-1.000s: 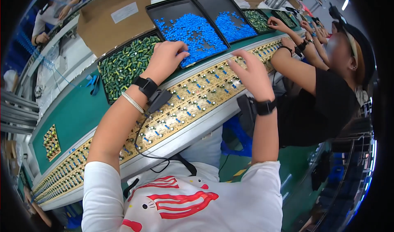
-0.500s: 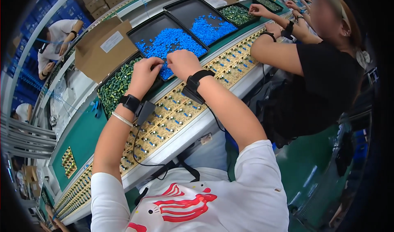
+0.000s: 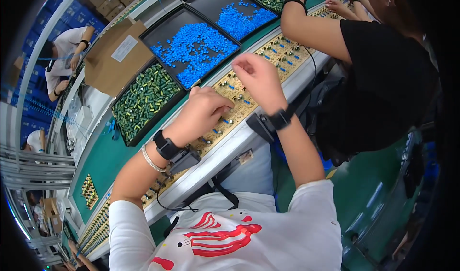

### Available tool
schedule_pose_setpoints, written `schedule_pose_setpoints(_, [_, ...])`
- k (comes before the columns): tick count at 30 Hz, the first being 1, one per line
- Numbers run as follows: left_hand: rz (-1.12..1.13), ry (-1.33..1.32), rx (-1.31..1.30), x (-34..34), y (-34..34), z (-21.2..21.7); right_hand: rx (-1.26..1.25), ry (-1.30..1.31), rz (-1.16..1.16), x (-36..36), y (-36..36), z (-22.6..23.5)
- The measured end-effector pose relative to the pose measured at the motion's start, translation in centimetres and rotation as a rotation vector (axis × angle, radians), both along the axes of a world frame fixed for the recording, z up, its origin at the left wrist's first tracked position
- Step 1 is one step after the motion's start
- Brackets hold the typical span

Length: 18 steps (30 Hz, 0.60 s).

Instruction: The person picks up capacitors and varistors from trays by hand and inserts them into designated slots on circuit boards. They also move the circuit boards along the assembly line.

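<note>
My left hand (image 3: 203, 112) is low over the row of tan circuit boards (image 3: 292, 55), with thumb and fingertips pinched together at the board surface. Whatever sits between those fingertips is too small to make out. My right hand (image 3: 261, 79) is raised above the same row, farther right, fingers curled in; their contents are hidden. Small blue disc-shaped components (image 3: 196, 45) lie heaped in a black tray (image 3: 175, 21) just beyond my hands. To its left, green cylindrical components (image 3: 148, 96) fill another black tray. The boards carry small blue, green and dark parts.
A second black tray (image 3: 206, 0) of blue components adjoins the first. An open cardboard box (image 3: 108, 69) stands behind the green parts. A co-worker in black (image 3: 378, 88) works close on my right. One small populated board (image 3: 89, 191) lies on the green surface at left.
Both hands have left the near corner of the blue component tray. My left hand has moved right and down to the boards, my right hand to the right. The co-worker's arm has shifted.
</note>
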<state>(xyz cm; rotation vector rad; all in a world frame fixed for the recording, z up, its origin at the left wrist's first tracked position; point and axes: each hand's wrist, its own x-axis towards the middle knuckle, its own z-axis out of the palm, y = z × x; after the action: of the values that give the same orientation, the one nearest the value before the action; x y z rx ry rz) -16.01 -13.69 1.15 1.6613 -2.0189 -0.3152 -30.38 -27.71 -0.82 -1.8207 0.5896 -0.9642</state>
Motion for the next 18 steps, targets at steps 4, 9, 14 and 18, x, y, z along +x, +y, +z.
schedule_pose_setpoints(4, [0.017,-0.010,0.071,-0.7,-1.1,-0.8,0.120,-0.131,-0.079,-5.6,3.6,-1.5])
schedule_pose_setpoints(9, [-0.034,-0.159,-0.010,-1.1,-1.6,-1.3,0.318,-0.149,-0.126,-9.3,7.3,-4.0])
schedule_pose_setpoints(14, [-0.038,-0.171,-0.009,-1.1,-1.7,-1.5,0.260,-0.101,-0.090,-10.2,7.1,-3.6])
schedule_pose_setpoints(18, [-0.040,-0.265,-0.001,-1.4,-1.4,-1.1,0.259,-0.103,-0.119,-10.4,6.9,-4.1])
